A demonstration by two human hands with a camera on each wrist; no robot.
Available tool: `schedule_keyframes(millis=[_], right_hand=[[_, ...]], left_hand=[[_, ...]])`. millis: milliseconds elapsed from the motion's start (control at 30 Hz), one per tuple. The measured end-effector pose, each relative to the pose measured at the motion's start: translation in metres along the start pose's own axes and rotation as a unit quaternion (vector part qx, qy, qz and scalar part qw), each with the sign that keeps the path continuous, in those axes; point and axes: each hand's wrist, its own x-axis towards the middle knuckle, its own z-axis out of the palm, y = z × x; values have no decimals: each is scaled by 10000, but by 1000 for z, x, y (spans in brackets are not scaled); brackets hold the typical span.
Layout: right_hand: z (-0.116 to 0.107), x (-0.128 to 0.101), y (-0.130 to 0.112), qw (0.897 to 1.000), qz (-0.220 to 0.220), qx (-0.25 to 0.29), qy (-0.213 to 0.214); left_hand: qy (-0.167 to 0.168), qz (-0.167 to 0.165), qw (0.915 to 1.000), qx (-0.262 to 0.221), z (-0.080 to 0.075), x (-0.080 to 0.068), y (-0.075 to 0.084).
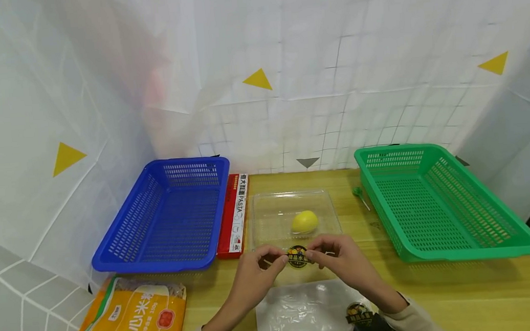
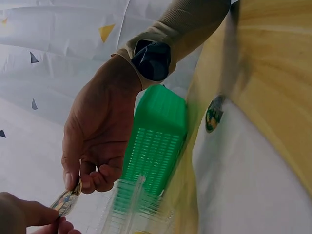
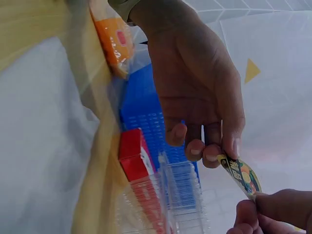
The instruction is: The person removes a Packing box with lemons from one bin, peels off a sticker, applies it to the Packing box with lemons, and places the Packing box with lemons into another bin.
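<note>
Round sticker [image 1: 297, 257], dark with yellow fruit print, between both hands.

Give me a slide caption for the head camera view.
Both hands, left hand and right hand, pinch a round sticker before a clear tray.

Wooden table [image 1: 444, 286] bears baskets [image 1: 167, 218], pasta box [image 1: 234, 214].

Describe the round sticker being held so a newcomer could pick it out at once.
Start at the clear plastic tray between the blue and green baskets. Just in front of its near edge, the left hand and right hand pinch a small round dark sticker with yellow print. Its twin lies flat on the plastic bag, untouched.
</note>
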Motion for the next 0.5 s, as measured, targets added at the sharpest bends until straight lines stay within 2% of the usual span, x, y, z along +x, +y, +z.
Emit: schedule_keyframes(millis=[200,400,500], right_hand=[[-1,9,-4,9996,-43,-49,281],[-1,16,-4,9962,-218,-540,653],[-1,20,-4,9920,-415,-842,846]], left_hand=[[177,258,9995,67,-2,11,5],[427,1019,9929,445,1,18,1],[593,1278,9881,622,2,22,-3]])
